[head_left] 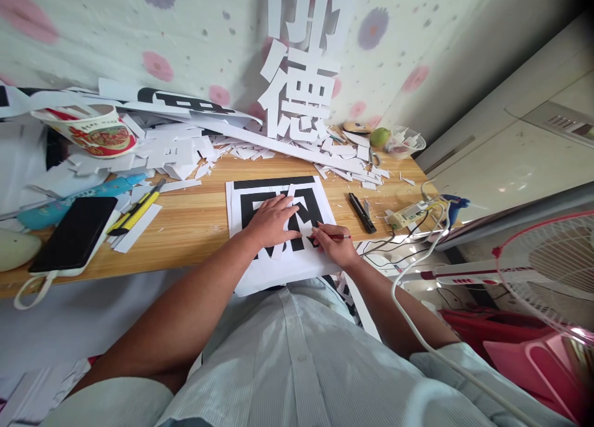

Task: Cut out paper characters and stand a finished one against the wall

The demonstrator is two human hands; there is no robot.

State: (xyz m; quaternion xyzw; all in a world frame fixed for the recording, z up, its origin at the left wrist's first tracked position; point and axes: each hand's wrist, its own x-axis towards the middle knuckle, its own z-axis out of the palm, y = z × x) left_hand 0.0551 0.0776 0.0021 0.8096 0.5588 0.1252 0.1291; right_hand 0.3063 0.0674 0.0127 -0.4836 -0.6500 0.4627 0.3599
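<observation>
A white sheet printed with a large black character lies at the front edge of the wooden table, its lower part hanging over the edge. My left hand rests on it with fingers spread, pressing on a narrow white paper strip laid across the print. Close to its right, my right hand grips a slim red and black pen, its tip low over the sheet near the black strokes. The exact contact of the tip is too small to tell.
Right of the sheet lie a black marker and a power strip with cables. Paper scraps cover the back. A phone, a yellow cutter and a paper bowl are left. A fan stands right.
</observation>
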